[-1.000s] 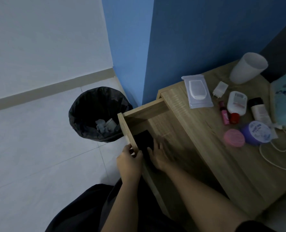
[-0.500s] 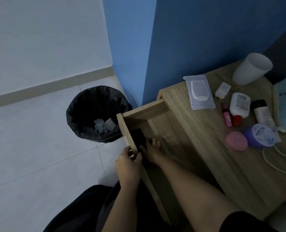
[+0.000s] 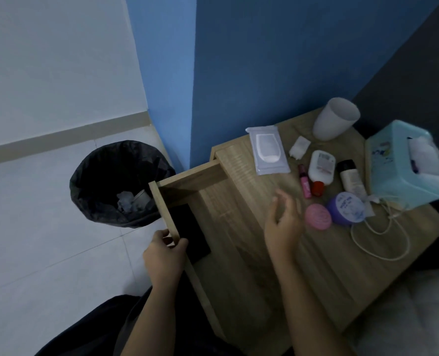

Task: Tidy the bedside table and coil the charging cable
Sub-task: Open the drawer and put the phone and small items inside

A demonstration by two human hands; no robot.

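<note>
While the drawer front (image 3: 162, 201) is gripped by the left hand (image 3: 163, 255), the right hand (image 3: 283, 224) is held open and empty over the table (image 3: 316, 265); the cable (image 3: 355, 237) is left in loose loops beside the tissue pack (image 3: 403, 170); light and limp, it is probably best taken by one end.

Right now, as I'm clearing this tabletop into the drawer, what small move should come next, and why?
Probably reach the right hand a little further and take the pink jar: that hand hovers open, empty, just short of it, while the left hand grips the front of the open drawer.
</note>
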